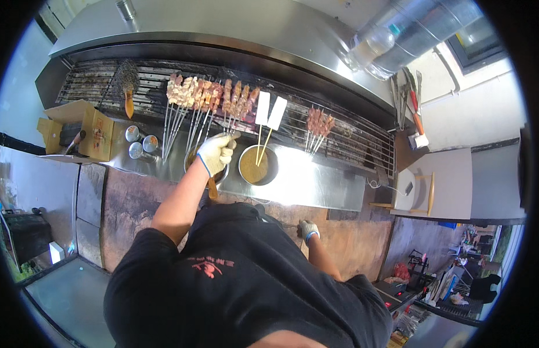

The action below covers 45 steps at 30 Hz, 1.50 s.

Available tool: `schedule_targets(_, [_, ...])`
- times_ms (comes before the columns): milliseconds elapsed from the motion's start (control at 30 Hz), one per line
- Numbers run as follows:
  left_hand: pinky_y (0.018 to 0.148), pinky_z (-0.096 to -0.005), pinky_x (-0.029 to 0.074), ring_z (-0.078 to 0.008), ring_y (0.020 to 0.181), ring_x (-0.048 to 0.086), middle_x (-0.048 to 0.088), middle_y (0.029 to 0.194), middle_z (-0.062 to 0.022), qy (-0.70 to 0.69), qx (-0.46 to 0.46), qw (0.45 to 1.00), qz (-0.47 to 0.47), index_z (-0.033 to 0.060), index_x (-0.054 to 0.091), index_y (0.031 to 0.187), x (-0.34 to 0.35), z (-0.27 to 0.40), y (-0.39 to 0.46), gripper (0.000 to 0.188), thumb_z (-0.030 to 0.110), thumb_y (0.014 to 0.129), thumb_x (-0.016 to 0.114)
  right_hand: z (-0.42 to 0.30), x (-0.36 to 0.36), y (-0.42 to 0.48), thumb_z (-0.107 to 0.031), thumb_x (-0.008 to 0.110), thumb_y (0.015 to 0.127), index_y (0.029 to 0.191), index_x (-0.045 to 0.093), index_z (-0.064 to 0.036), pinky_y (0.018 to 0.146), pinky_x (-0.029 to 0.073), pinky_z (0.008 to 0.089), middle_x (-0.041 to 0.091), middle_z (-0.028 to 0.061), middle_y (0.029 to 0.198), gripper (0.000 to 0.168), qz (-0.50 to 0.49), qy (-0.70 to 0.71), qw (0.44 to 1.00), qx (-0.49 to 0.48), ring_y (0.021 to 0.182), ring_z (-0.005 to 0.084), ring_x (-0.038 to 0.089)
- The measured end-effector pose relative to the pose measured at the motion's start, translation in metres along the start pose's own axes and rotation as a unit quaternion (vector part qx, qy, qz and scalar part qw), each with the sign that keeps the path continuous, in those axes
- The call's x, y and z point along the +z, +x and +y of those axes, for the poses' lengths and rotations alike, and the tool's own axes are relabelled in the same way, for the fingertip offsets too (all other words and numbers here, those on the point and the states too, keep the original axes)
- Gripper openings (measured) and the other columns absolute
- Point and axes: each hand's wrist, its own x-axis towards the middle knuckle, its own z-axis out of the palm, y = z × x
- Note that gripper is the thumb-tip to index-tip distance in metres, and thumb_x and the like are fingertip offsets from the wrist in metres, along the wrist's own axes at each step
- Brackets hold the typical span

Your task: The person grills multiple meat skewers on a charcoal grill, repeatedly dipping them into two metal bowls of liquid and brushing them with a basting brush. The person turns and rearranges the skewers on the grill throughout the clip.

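My left hand, in a white knit glove, has its fingers closed round the handle ends of several metal meat skewers on the charcoal grill. Below its wrist is a metal pot with a wooden-handled tool, partly hidden. To the right, two white slabs on sticks lie over the grill, their sticks reaching above a pot of brown sauce. More meat skewers lie left and right. My right hand, also gloved, hangs low beside my body; its grip is unclear.
A wire brush rests on the grill's left part. Three shaker tins and an open cardboard box stand at the left of the steel ledge. Tongs hang at the right end, near a chair.
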Motion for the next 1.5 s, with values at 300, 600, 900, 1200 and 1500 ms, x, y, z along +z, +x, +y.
schedule_targets(300, [0.041,-0.0199,0.031,-0.0029,0.054,0.042,0.062,0.083,0.0011,-0.024,-0.003,1.0,-0.018,0.0022,0.061,0.131,0.035,0.054,0.05,0.031,0.022,0.111,0.047,0.004,0.008,0.006,-0.025,0.059,0.104,0.108,0.06,-0.008,0.053,0.044,0.0414,0.058,0.0059,0.077,0.017,0.007,0.032,0.999,0.02,0.061,0.0226,0.056])
schedule_targets(600, [0.039,-0.0197,0.027,-0.0037,0.051,0.038,0.058,0.08,-0.0003,0.098,-0.002,0.994,0.049,0.0028,0.064,0.124,0.014,0.01,0.005,0.027,0.019,0.11,0.048,0.031,-0.009,0.006,-0.028,0.062,0.103,0.116,0.062,-0.01,0.059,0.052,0.0451,0.065,0.0079,0.085,0.023,0.007,0.057,0.998,0.039,0.066,0.0271,0.062])
schedule_targets(900, [0.077,-0.0446,0.06,-0.0299,0.093,0.074,0.074,0.105,-0.0189,0.416,0.054,0.89,0.179,0.0007,0.068,0.117,0.021,0.013,-0.018,0.038,0.035,0.102,0.065,0.021,-0.008,-0.005,-0.025,0.059,0.101,0.101,0.061,-0.012,0.051,0.045,0.0407,0.057,0.0052,0.072,0.013,0.037,0.02,0.998,0.04,0.057,0.0225,0.055])
schedule_targets(1200, [0.092,-0.0477,0.058,-0.0388,0.113,0.066,0.062,0.126,-0.0236,0.763,0.189,0.398,0.473,-0.0032,0.034,0.156,0.037,0.033,-0.045,0.084,0.029,0.091,0.075,-0.006,0.017,0.004,-0.027,0.062,0.102,0.105,0.064,-0.01,0.056,0.05,0.0409,0.06,0.0047,0.077,0.018,0.006,0.011,0.999,0.03,0.062,0.0212,0.058])
schedule_targets(1500, [0.085,-0.0484,0.059,-0.0387,0.101,0.068,0.066,0.11,-0.0211,0.805,0.249,0.36,0.401,-0.0011,0.051,0.138,0.019,0.029,-0.051,0.058,0.024,0.09,0.073,0.008,0.005,0.017,-0.027,0.061,0.102,0.103,0.064,-0.01,0.053,0.048,0.041,0.059,0.0059,0.074,0.018,-0.006,0.035,0.999,0.037,0.059,0.0226,0.058])
